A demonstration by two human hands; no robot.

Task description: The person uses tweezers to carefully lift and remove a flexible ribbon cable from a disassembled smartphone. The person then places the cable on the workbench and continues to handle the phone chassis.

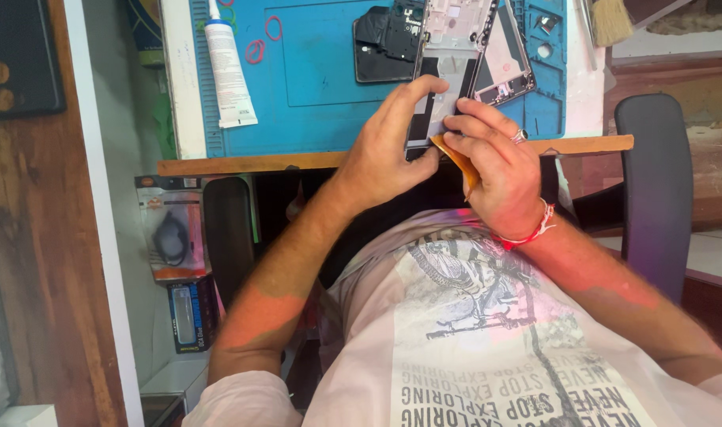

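Clearly, a stripped smartphone frame (448, 75) is held at the near edge of the blue repair mat (313, 87), its lower end clasped by the left hand (388, 146), thumb on one side and fingers curled over the other. An orange plastic pry pick (459, 162) is pinched between thumb and fingers of the right hand (499, 170) and is pressed against the frame's bottom corner. A second opened phone body (384, 43) and a white adhesive tube (228, 71) are seen further up the mat. Should the pick be forced or twisted, the thin frame could probably be bent, or the pick could slip toward the left thumb.
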